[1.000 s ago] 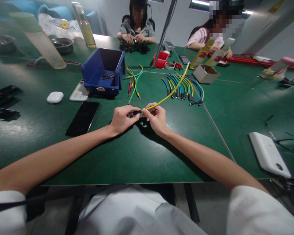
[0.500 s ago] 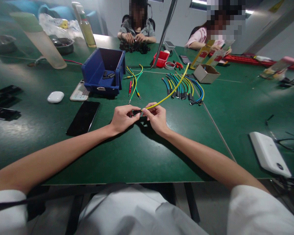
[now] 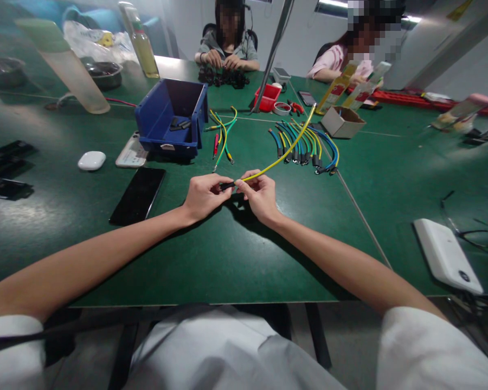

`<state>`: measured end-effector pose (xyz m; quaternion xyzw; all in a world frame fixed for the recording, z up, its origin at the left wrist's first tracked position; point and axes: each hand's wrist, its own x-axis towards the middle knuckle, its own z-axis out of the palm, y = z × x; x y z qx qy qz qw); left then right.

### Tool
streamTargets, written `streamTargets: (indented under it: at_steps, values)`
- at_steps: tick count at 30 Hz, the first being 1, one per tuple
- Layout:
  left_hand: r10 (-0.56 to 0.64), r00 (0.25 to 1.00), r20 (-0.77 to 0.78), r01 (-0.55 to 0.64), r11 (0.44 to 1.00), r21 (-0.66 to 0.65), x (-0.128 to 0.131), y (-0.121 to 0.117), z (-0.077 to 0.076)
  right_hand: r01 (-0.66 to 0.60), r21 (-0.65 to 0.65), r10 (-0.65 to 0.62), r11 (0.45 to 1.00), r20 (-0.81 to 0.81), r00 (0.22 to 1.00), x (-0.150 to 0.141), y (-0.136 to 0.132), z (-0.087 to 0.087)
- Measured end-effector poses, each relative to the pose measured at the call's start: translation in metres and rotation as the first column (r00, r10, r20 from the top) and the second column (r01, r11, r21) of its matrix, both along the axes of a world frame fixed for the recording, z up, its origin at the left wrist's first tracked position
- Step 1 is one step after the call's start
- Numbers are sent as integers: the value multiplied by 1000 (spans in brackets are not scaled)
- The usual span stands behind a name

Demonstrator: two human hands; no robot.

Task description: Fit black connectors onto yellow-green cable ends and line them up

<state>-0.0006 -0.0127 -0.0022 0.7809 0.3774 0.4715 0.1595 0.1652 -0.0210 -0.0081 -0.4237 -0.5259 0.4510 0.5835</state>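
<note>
Between the fingers of my left hand (image 3: pixel 205 197) is a short black sleeve (image 3: pixel 227 186) at the near end of a yellow wire (image 3: pixel 282 157). My right hand (image 3: pixel 261 196) pinches that wire just beside the sleeve. The wire's free end curves up and away to the right. Beyond my hands, several yellow and green wires (image 3: pixel 226 132) lie crossed, with a small red tool or pen-like item (image 3: pixel 216 145) beside them. Further right is a fanned bundle of blue, green and yellow wires (image 3: pixel 305 143), their near ends fitted with black sleeves and ring terminals.
A blue bin (image 3: pixel 168 146) holds several black sleeves. Near it lie a black phone (image 3: pixel 138 196), a second phone (image 3: pixel 132 151) and a white earbud case (image 3: pixel 91 161). A cardboard box (image 3: pixel 341 123) and a red container (image 3: pixel 267 98) stand further back. At right is a white power bank (image 3: pixel 447 254). Two people sit opposite.
Both hands stay in nearly the same place, gripping the sleeve and wire. The wire's free end has shifted very slightly to the right.
</note>
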Motion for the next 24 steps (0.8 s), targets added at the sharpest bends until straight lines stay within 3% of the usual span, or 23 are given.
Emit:
streamTargets:
  at_steps: [24]
  values:
    - [-25,999,25,26,998,-55,0,1,-1,-9,-20,9,1000,34,999,1,0,0]
